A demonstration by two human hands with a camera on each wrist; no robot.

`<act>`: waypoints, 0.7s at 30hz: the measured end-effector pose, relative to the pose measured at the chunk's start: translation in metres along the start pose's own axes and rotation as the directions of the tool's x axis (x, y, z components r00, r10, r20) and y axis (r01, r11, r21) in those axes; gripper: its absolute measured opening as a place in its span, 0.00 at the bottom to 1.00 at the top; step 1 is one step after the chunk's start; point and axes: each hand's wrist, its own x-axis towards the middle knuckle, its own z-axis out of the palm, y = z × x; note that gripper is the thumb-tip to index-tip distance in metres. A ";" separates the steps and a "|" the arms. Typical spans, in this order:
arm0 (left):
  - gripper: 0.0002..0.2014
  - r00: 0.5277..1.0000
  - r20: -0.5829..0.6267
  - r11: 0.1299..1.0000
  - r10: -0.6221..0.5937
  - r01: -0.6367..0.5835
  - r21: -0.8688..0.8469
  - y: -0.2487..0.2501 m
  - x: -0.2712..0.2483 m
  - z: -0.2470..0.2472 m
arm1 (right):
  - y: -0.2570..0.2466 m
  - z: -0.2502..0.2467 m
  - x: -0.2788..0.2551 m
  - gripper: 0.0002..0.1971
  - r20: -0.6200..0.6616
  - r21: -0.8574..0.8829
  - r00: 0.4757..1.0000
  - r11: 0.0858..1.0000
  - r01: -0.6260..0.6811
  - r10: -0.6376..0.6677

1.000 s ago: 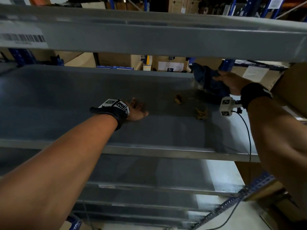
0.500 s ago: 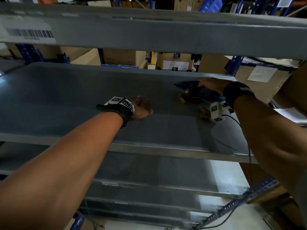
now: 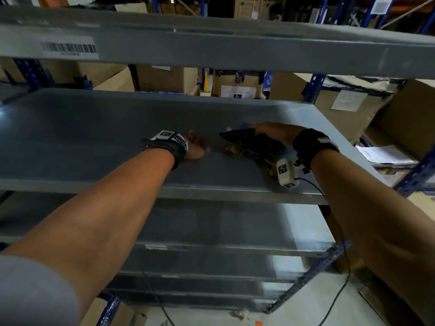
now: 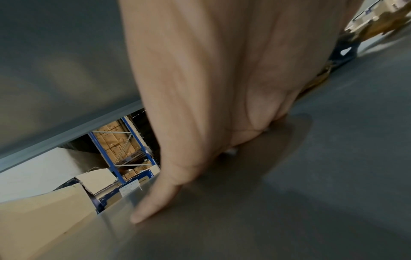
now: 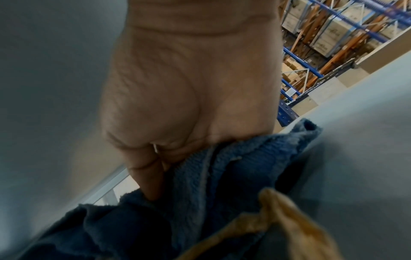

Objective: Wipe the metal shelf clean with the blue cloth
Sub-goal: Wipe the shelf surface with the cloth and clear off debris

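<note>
The metal shelf (image 3: 98,137) stretches grey across my view at chest height, under another shelf that carries a barcode label (image 3: 69,47). My right hand (image 3: 274,134) is on its right half, fingers clenched into the bunched blue cloth (image 3: 249,142), which lies pressed on the shelf surface; the right wrist view shows the fingers (image 5: 146,176) dug into the folds. Two crumpled yellow-brown scraps touch the cloth: one (image 3: 233,149) at its left edge, another (image 3: 271,169) at its near side, by the wrist camera. My left hand (image 3: 196,148) rests just left of the first scraps, fingers released and flat, tips on the metal. Cardboard boxes (image 3: 164,78) stand beyond the far edge.
</note>
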 end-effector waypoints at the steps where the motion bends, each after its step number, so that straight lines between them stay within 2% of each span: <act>1: 0.35 1.000 -0.005 1.000 0.000 0.000 0.024 -0.003 -0.001 0.002 | -0.001 0.006 -0.008 0.17 0.009 -0.002 1.000 1.000 0.005 -0.005; 4: 0.36 0.998 -0.046 0.997 0.033 -0.030 0.068 -0.010 -0.002 0.011 | -0.001 0.024 -0.026 0.20 0.012 0.014 1.000 1.000 0.005 -0.005; 9: 0.45 0.995 -0.015 0.987 0.094 -0.091 0.134 -0.030 0.001 0.026 | 0.003 0.045 -0.048 0.29 -0.052 0.047 0.998 0.999 0.019 -0.016; 12: 0.49 0.997 -0.018 0.987 0.077 -0.074 0.140 -0.032 -0.017 0.031 | -0.005 0.058 -0.069 0.19 -0.050 0.053 0.998 0.998 0.040 -0.037; 16: 0.37 0.997 0.015 0.991 0.080 -0.081 0.108 -0.027 -0.060 0.031 | -0.009 0.074 -0.091 0.19 -0.063 0.056 0.998 0.998 0.006 -0.003; 18: 0.34 0.991 -0.009 0.989 0.133 -0.132 0.073 -0.027 -0.080 0.033 | -0.010 0.084 -0.101 0.19 -0.086 0.072 0.996 0.997 -0.001 0.007; 19: 0.32 0.983 -0.054 0.984 0.174 -0.172 0.040 -0.029 -0.084 0.034 | -0.013 0.090 -0.108 0.18 -0.088 0.090 0.996 0.996 -0.004 0.012; 21: 0.24 0.980 -0.056 0.978 0.191 -0.195 -0.073 -0.039 -0.084 0.033 | -0.018 0.102 -0.121 0.15 -0.084 0.120 0.996 0.993 0.002 0.009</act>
